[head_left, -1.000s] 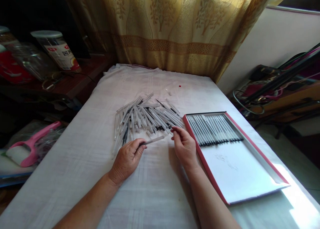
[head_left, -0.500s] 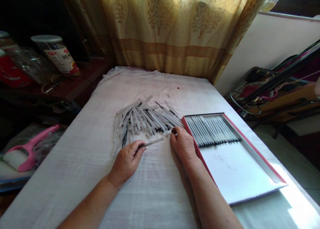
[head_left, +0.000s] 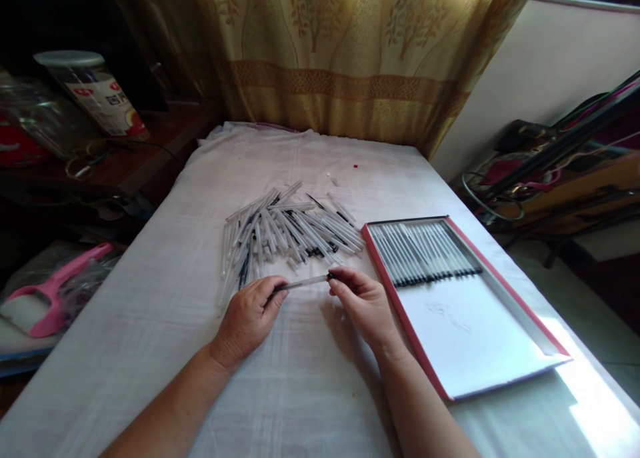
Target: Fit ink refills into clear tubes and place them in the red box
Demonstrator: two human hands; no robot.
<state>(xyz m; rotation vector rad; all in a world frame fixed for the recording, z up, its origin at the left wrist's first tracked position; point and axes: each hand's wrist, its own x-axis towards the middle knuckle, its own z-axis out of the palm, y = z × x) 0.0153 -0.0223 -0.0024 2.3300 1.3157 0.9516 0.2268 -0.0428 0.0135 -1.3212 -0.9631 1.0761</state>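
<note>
My left hand [head_left: 253, 311] is closed around one end of a clear pen barrel [head_left: 306, 282], which points right. At its far end, my right hand [head_left: 364, 305] pinches a small black pen part [head_left: 331, 276]; this meets or nearly meets the barrel's tip. Just beyond both hands lies a loose pile of pen parts [head_left: 285, 228], clear tubes mixed with black pieces. To the right, a shallow red-edged box [head_left: 411, 338] holds a row of pens [head_left: 425, 253], their black ends toward me.
A white cloth [head_left: 300, 391] covers the table. A small red piece [head_left: 355, 166] lies near the back. On the left are a lidded canister [head_left: 107, 105] on a dark cabinet and a pink-handled tool [head_left: 55, 298]. A patterned curtain [head_left: 340, 78] hangs behind the table.
My right hand has moved from the edge of the pile toward me and left, bringing the black part to the barrel's end. The view has tilted slightly down.
</note>
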